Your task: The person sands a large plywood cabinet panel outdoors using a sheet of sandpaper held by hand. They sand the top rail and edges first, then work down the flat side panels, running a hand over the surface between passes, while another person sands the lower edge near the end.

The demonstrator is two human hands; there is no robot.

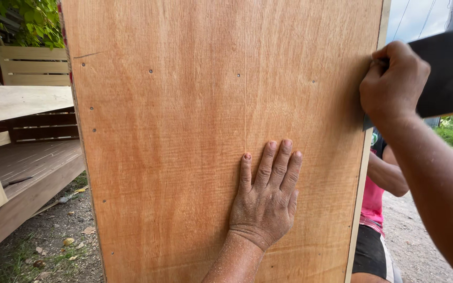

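Head view: looking straight at an upright plywood panel (pixel 211 131), filling most of the frame, edge-on side at right.
Left hand (pixel 266 196): flat and open, palm pressed on the panel face, fingers spread upward, dusted with fine sawdust. Holding nothing, just bracing.
Right hand (pixel 394 84): closed around a dark sanding sheet (pixel 444 68), held right at the panel's right edge (pixel 365 157), upper part.
Panel feel: probably stiff but thin, so likely to flex or wobble if pushed mid-face. Looks light enough for one person to steady, awkward because of its size. Smooth veneer, a bit slippery under a dusty palm.
Where to grab: best guess is the long side edges, or a flat palm on the face like now. Small nail or screw dots along the left and upper area, worth avoiding.
Sheet feel: thin, bendy, gritty, easy to pinch.
Right of the panel: another person (pixel 376 209) in a pink top and dark shorts, close behind the edge, arm bent. Tight spot for elbows.
Left side: pale timber bench-like frame (pixel 22 173) and slatted back, well apart from the panel.
Ground (pixel 53 246): dirt, dry leaves, some grass.
Far back: green foliage top left, grass and a pole at right.
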